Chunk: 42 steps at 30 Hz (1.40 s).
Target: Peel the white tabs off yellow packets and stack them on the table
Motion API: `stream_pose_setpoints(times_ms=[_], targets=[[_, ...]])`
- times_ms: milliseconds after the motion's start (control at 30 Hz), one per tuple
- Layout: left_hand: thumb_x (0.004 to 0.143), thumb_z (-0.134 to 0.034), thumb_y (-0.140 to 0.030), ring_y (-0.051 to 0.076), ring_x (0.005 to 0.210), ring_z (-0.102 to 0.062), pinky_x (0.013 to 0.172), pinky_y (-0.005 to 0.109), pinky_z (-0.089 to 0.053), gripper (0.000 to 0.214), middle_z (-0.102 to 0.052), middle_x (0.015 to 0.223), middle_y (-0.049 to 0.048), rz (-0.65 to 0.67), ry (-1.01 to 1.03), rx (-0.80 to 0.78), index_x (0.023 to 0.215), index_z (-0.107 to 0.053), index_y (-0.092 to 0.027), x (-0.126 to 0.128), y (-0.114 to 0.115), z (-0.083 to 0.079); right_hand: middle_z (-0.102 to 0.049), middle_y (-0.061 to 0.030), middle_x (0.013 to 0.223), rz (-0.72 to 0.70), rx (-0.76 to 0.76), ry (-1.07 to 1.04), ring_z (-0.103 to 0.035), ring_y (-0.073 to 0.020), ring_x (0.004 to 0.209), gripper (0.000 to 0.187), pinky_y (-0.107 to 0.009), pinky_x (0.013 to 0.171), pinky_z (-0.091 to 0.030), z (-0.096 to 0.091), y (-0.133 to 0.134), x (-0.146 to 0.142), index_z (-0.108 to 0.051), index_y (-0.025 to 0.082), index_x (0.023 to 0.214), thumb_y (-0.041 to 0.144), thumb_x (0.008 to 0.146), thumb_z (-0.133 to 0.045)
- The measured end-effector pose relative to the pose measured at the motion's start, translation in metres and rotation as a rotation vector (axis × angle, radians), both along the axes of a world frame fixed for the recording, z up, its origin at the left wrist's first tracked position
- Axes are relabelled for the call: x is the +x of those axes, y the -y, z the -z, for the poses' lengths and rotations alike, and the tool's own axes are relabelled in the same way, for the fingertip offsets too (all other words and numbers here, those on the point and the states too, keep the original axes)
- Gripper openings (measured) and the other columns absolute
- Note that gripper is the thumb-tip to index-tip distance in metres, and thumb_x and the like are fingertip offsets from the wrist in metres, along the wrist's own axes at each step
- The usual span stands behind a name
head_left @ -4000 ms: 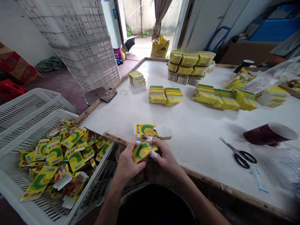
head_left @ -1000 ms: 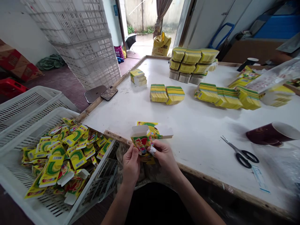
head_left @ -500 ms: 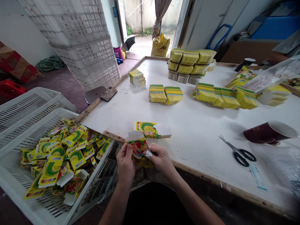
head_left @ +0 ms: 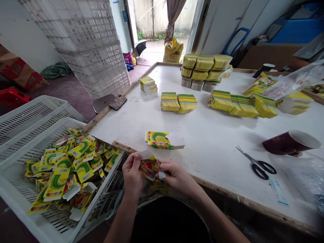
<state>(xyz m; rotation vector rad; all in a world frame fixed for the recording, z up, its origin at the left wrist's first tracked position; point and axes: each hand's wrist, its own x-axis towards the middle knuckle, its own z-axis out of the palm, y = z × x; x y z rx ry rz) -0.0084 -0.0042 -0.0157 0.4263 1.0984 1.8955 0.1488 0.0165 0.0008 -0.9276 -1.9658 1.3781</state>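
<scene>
Both hands hold a small yellow, green and red carton point(head_left: 150, 166) just in front of the table's near edge. My left hand point(head_left: 132, 176) pinches its white flap on the left side. My right hand point(head_left: 176, 175) grips the right side, with white tape on a fingertip. More flat cartons seem to lie under the right hand. A short stack of flat cartons point(head_left: 162, 140) lies on the white table point(head_left: 202, 135) just beyond the hands. To the left, a white plastic crate point(head_left: 30, 216) holds several folded cartons point(head_left: 65, 165).
Bundled stacks of flat cartons point(head_left: 206, 69) stand at the far side, with more bundles point(head_left: 178, 102) mid-table. Scissors point(head_left: 257, 164) and a tipped maroon cup point(head_left: 291, 144) lie at right. Two phones point(head_left: 109, 102) rest at the left edge. Empty crates point(head_left: 88, 44) stand stacked beyond.
The carton was held flat four seconds ago, then raised upright with its flap open. Now it has come down and tilted, with my left hand on the flap.
</scene>
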Motion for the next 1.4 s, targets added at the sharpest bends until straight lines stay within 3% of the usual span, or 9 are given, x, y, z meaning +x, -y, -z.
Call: stream_pose_setpoints(times_ms=[200,333,500,633,733,833,1067,1233,1400], targets=[[0.077,-0.072,-0.057,0.016,0.087,-0.066,0.079,0.026,-0.054,0.047,-0.071,0.097,0.0046,0.047,-0.094,0.051,0.107,-0.07,-0.021,-0.017,-0.003,-0.001,-0.063,-0.0064,0.089,0.285,0.543,0.176,-0.059,-0.0199,0.081,0.028,-0.031,0.07,-0.048,-0.038,-0.008,0.035,-0.072,0.023,0.101,0.011,0.093,-0.048],[0.082,-0.067,-0.054,0.021,0.102,-0.063,0.095,0.033,-0.048,0.048,-0.068,0.109,0.009,0.008,-0.459,0.104,0.115,-0.065,-0.019,-0.031,0.003,-0.007,-0.065,-0.0071,0.091,0.314,0.901,0.339,-0.055,-0.0233,0.09,0.035,-0.044,0.093,-0.045,-0.037,-0.019,0.043,-0.075,0.027,0.098,0.006,0.093,-0.047],[0.06,-0.087,-0.04,0.033,0.13,-0.048,0.111,0.044,-0.035,0.089,-0.054,0.139,0.0141,0.394,-1.056,0.022,0.138,-0.048,-0.02,-0.025,0.015,-0.023,-0.063,-0.0046,0.088,0.107,0.94,0.294,-0.055,-0.0207,0.091,0.016,-0.048,0.11,-0.034,-0.02,-0.013,0.018,-0.073,0.024,0.095,0.02,0.095,-0.057],[0.066,-0.082,-0.037,0.032,0.103,-0.066,0.087,0.042,-0.051,0.079,-0.067,0.115,0.0124,0.591,-1.147,-0.233,0.134,-0.047,-0.02,-0.015,0.014,-0.02,-0.061,-0.004,0.093,0.072,0.92,0.205,-0.055,-0.0208,0.099,0.02,-0.049,0.113,-0.034,-0.009,-0.006,0.006,-0.071,0.025,0.097,0.015,0.095,-0.054],[0.069,-0.077,-0.034,0.031,0.091,-0.068,0.078,0.04,-0.052,0.065,-0.07,0.101,0.01,0.462,-1.229,-0.281,0.126,-0.051,-0.019,-0.012,0.011,-0.012,-0.054,-0.0106,0.12,0.274,0.737,0.094,-0.049,-0.0267,0.119,0.035,-0.05,0.107,-0.042,-0.002,-0.008,0.009,-0.061,0.026,0.124,0.014,0.092,-0.055],[0.069,-0.076,-0.031,0.029,0.089,-0.068,0.076,0.037,-0.052,0.061,-0.07,0.1,0.0079,0.444,-1.263,-0.164,0.124,-0.05,-0.022,-0.008,0.011,-0.006,-0.047,-0.0157,0.138,0.43,0.364,-0.089,-0.045,-0.0314,0.129,0.058,-0.049,0.105,-0.043,0.004,-0.009,0.011,-0.043,0.022,0.143,0.032,0.089,-0.062],[0.072,-0.07,-0.025,0.029,0.093,-0.068,0.078,0.039,-0.054,0.072,-0.066,0.109,0.0124,0.512,-1.341,-0.064,0.134,-0.033,-0.021,0.003,0.015,0.003,-0.074,-0.0104,0.101,0.165,-0.595,-0.536,-0.066,-0.0285,0.1,0.055,-0.042,0.092,-0.051,0.017,-0.006,-0.003,-0.071,0.02,0.11,0.066,0.081,-0.062],[0.076,-0.069,-0.026,0.028,0.105,-0.066,0.085,0.037,-0.054,0.076,-0.061,0.123,0.016,0.493,-1.275,0.046,0.136,-0.023,-0.022,0.005,0.019,0.003,-0.075,-0.0109,0.102,0.053,-0.74,-0.638,-0.067,-0.0279,0.1,0.069,-0.042,0.089,-0.053,0.015,-0.007,0.002,-0.071,0.023,0.112,0.078,0.071,-0.063],[0.075,-0.068,-0.025,0.028,0.096,-0.069,0.08,0.038,-0.055,0.069,-0.064,0.115,0.0146,0.488,-1.327,0.042,0.131,-0.028,-0.023,0.007,0.019,0.003,-0.075,-0.0096,0.1,0.182,-0.746,-0.627,-0.067,-0.0281,0.099,0.061,-0.042,0.09,-0.053,0.007,-0.007,-0.003,-0.071,0.022,0.114,0.065,0.07,-0.074]])
